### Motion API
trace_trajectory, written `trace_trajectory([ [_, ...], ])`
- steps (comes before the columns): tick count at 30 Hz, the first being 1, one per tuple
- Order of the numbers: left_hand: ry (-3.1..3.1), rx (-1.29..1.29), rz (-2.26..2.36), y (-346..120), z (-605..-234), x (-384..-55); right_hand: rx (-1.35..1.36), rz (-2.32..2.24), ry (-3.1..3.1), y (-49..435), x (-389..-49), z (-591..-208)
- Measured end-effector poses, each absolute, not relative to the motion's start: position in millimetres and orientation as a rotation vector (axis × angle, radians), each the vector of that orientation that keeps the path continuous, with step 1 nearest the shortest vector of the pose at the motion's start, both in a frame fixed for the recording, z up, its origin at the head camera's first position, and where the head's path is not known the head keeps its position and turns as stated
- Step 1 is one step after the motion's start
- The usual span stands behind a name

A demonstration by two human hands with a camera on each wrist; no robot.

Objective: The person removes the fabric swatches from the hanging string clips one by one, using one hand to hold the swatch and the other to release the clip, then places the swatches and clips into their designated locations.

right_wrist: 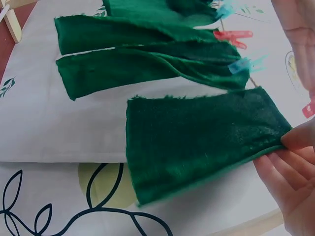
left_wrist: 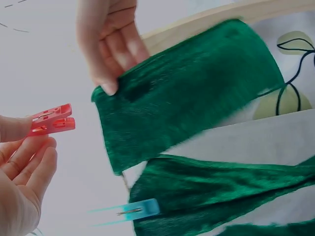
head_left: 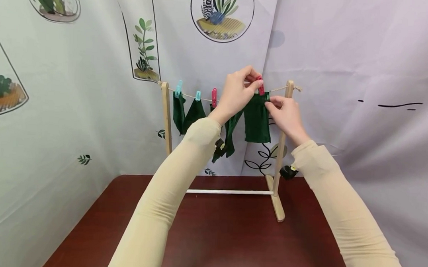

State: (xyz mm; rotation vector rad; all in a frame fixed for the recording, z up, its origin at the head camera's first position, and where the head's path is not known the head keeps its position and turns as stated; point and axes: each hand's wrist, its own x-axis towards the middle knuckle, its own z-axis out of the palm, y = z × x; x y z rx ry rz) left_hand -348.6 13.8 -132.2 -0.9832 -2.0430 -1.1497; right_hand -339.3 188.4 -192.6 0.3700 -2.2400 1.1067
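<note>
In the head view my left hand (head_left: 237,90) pinches a red clothespin (head_left: 261,86) by its end, right above the top edge of a small rectangular green cloth (head_left: 257,119). The left wrist view has this clothespin (left_wrist: 51,120) between thumb and fingers, its jaws pointing toward the cloth (left_wrist: 187,93) with a gap between them. My right hand (head_left: 285,116) grips the cloth's upper right corner, thumb on one face and fingers behind, as the right wrist view of the hand (right_wrist: 290,172) shows. The cloth hangs at the line's right end.
A string (head_left: 278,89) runs between two wooden posts (head_left: 166,117) of a drying rack. Other green garments (head_left: 194,114) hang left of the cloth from blue clothespins (head_left: 178,89) and a red one (head_left: 214,97). A white bar (head_left: 229,192) joins the feet above the dark red table (head_left: 238,238).
</note>
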Motion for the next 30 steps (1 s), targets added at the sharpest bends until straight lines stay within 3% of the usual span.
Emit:
trace_trajectory([
  [20,-2.011,-0.996,-1.224,-19,-109,-317,0.37,1.155,-2.127,200,-328,-184],
  [30,-1.972,-0.916,-1.202,-59,-102,-306,0.261,1.07,-2.145,217,-313,-177],
])
